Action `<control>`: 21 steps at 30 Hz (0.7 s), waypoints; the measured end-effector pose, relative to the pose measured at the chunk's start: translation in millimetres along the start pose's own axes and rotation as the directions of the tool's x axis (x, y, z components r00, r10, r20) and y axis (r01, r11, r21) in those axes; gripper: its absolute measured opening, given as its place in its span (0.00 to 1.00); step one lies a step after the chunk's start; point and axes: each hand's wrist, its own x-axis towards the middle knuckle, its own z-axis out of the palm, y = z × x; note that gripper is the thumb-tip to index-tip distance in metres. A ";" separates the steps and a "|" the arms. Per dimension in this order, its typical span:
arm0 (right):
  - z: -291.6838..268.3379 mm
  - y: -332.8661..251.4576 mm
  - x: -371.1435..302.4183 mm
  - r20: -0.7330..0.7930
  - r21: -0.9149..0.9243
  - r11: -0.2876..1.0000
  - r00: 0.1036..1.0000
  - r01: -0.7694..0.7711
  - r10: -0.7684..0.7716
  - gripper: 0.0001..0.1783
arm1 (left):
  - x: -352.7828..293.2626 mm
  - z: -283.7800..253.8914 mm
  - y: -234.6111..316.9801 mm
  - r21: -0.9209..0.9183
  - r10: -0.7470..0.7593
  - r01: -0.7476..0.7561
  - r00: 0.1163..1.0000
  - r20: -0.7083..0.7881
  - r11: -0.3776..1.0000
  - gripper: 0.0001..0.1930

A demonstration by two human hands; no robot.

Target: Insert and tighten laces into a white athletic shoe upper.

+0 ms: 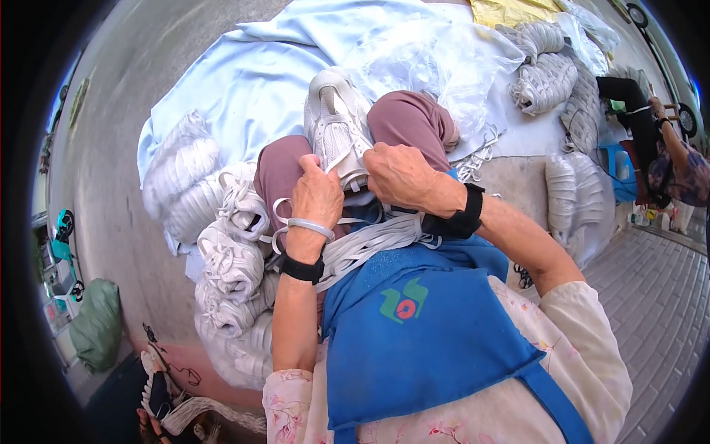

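The fingers of both hands are drawn in narrow, each set seeming to pinch a white lace (342, 157); the fingertips hide just how much of it they hold. The left hand (318, 192) is at the shoe's left edge and the right hand (403, 176) at its right edge, so the shoe (333, 122) lies between them and mostly ahead, away from the person's body. Its long axis runs nearly straight out from the lap, leaning a little left at the far end, with what looks like the rounded toe farthest off and the ankle opening nearest the wrists. Neither hand is clearly nearer; both are close in at the ankle end, the toe well beyond their reach as they are set.

The shoe sits between two knees in mauve trousers (277, 170). Below the wrists, a bundle of loose laces (370, 244) lies across the lap on a blue apron (414, 355). Farther left, more white shoes (233, 263) are heaped beside the leg, and beyond the knees spreads a pale blue sheet (222, 81).
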 end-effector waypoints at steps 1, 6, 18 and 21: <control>-0.3 0.6 -0.9 0.000 0.002 1.000 1.000 -0.003 0.003 0.08 | -1.0 -0.7 -2.7 -0.024 0.025 -0.025 1.000 -0.010 0.999 0.16; -22.7 10.7 -7.2 0.139 0.131 0.991 0.990 -0.003 -0.015 0.10 | -6.7 -13.8 -12.5 -0.259 0.038 -0.046 0.999 -0.036 0.965 0.12; -200.4 132.4 -83.3 -0.441 0.736 0.676 0.783 0.036 0.438 0.12 | -81.9 -205.3 -111.7 -0.910 -0.199 -0.295 0.912 -0.359 0.292 0.17; -255.8 194.9 -138.4 -0.662 0.749 0.525 0.416 0.404 0.623 0.14 | -116.0 -252.3 -154.7 -0.842 -0.128 -0.416 0.867 -0.481 0.345 0.18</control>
